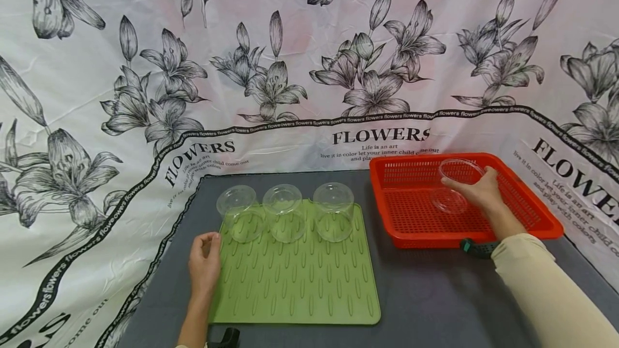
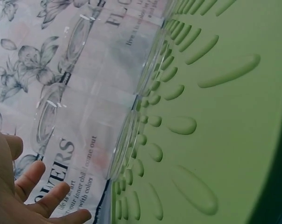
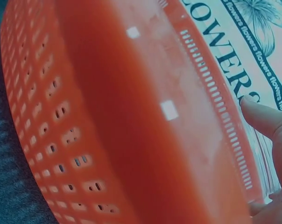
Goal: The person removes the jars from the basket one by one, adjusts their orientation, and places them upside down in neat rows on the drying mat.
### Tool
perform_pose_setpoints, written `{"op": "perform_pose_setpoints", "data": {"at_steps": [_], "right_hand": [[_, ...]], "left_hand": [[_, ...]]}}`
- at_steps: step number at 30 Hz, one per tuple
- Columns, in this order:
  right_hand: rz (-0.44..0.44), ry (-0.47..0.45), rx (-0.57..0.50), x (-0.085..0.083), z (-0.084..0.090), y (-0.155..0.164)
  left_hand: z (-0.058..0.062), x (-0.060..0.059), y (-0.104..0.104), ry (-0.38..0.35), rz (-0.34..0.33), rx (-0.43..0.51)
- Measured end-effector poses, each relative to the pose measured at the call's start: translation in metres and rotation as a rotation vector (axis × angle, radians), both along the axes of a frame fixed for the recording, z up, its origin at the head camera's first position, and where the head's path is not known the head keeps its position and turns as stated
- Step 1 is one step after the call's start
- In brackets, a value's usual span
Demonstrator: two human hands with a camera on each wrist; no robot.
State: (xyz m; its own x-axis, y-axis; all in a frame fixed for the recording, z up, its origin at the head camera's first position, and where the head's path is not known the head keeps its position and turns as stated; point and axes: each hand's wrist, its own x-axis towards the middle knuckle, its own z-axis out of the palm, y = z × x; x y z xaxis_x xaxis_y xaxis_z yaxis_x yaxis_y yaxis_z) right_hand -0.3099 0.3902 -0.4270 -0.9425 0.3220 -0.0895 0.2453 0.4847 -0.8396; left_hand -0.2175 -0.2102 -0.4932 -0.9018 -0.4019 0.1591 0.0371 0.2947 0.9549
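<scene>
A green ridged mat [image 1: 300, 278] lies in the middle of the grey table. Three clear plastic cups stand upside down in a row along its far edge, left [image 1: 237, 211], middle [image 1: 284, 211] and right [image 1: 333, 209]. My left hand [image 1: 206, 259] rests at the mat's left edge, fingers loosely curled and holding nothing. In the left wrist view its fingers [image 2: 38, 193] hang relaxed beside the mat [image 2: 225, 116], with the clear cups [image 2: 52, 116] behind. My right hand [image 1: 476, 189] reaches into a red perforated basket [image 1: 416, 230] and grips a clear cup [image 1: 450, 200] tilted above the basket floor.
A white cloth printed with black lilies and "FLOWERS" [image 1: 379, 136] covers the backdrop and the sides. The grey table top [image 1: 435, 294] ends at its left edge near my left arm. The right wrist view is filled by the basket's wall [image 3: 108, 116].
</scene>
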Motion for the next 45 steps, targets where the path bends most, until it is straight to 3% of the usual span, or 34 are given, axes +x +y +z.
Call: {"op": "perform_pose_setpoints", "data": {"at_steps": [12, 27, 34, 41, 45], "right_hand": [[0.048, -0.008, -0.021, -0.004, -0.005, 0.007], [-0.008, 0.041, -0.056, 0.005, -0.003, 0.013], [0.004, 0.043, -0.065, 0.007, 0.003, 0.013], [0.006, 0.064, -0.045, 0.010, 0.009, 0.010], [0.021, 0.107, -0.031, 0.009, 0.014, 0.006]], "left_hand": [[0.003, 0.000, -0.001, 0.010, -0.006, 0.010], [0.007, -0.002, 0.004, 0.042, 0.004, 0.018], [0.008, -0.002, 0.005, 0.119, 0.009, 0.041], [0.011, -0.006, 0.003, 0.136, 0.050, 0.008], [0.014, -0.007, 0.003, 0.203, 0.046, 0.021]]}}
